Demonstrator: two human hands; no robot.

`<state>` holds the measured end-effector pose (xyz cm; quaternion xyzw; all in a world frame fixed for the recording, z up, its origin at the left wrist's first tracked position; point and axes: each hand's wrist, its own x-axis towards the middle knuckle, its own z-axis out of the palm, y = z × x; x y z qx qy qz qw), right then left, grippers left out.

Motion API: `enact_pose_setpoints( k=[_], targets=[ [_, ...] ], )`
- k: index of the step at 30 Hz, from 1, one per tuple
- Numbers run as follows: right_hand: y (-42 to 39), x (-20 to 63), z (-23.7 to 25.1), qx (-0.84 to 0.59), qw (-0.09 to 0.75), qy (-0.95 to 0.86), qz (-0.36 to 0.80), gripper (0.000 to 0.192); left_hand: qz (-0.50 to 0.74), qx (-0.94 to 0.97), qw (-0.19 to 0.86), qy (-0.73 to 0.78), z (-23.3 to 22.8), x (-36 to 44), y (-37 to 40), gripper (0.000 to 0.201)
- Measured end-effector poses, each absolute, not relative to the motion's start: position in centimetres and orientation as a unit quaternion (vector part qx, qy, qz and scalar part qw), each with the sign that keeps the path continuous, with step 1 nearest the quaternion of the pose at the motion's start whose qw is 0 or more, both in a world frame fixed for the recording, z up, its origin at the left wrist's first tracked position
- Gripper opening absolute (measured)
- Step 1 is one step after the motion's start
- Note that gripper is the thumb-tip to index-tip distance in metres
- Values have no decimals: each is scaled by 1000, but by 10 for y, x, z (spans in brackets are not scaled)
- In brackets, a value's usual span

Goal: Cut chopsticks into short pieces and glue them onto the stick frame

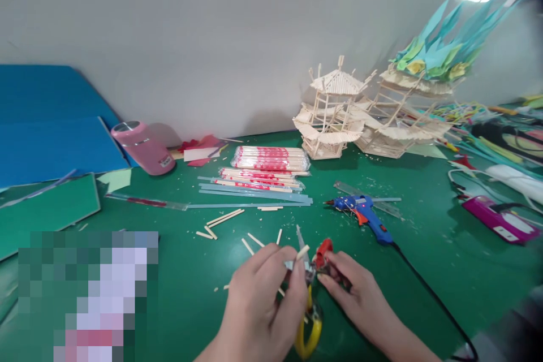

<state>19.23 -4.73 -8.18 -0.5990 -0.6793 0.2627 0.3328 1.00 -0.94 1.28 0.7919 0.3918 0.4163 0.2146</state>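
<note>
At the bottom centre of the frame, a short pale stick (302, 252) is pinched between the thumb and fingers of the left hand (265, 297), its tip left showing above the thumb. Just to the right, a red-and-metal tool (324, 250) is gripped in the fingertips of the right hand (356, 285), its metal part held near the stick; whether the two touch cannot be told. Below, yellow handles (313, 336) are partly covered by the left hand; whether they are held or rest on the green table (186, 294) cannot be made out.

Around the centre, loose cut sticks (225, 217) are scattered above the left hand. Farther up, wrapped bundles of sticks (271, 158) are laid crosswise, with blue strips (254, 194) placed just below. Right of centre, a blue glue gun (365, 212) is laid with its nozzle turned left. Toward the upper right, two tiered stick models are stood side by side, the right one topped with blue-green paper leaves (449, 39). At the left, a pink bottle (146, 150) is tilted beside a blue board (42, 147).
</note>
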Motion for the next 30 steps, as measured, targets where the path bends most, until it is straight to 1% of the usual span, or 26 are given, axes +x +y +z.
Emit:
enact_pose_setpoints(
  k=[2,4,5,8,9,10,12,13,17,21,25,27,30],
  targets=[
    [-56,192,-80,-614,357,-659,245,19,441,780,214,390,15,11,-7,23],
    [-66,189,-79,-616,371,-658,224,15,449,775,215,390,16,12,-6,25],
    [-70,186,-78,-606,370,-672,213,16,450,774,215,390,16,12,-6,25],
    [-74,176,-78,-548,324,-744,201,37,448,775,218,389,15,14,-6,24],
    [-73,172,-78,-533,308,-761,203,37,449,775,218,387,15,15,-7,24],
    [-71,170,-78,-525,297,-770,207,30,449,776,220,385,15,16,-7,24],
    [-68,166,-78,-524,285,-772,218,10,447,778,222,383,14,17,-9,23],
    [-68,165,-78,-527,284,-770,223,7,445,779,221,382,14,17,-9,23],
    [-68,164,-80,-540,277,-754,253,11,439,782,220,384,15,19,-10,23],
    [-65,165,-78,-555,271,-731,290,3,444,784,217,376,17,19,-8,24],
    [-59,169,-69,-527,263,-736,333,5,441,788,222,368,17,22,-9,24],
    [-57,170,-67,-518,266,-740,337,7,440,787,225,369,15,23,-9,24],
    [-58,167,-70,-539,277,-736,302,14,443,780,224,381,14,23,-9,24]
  ],
)
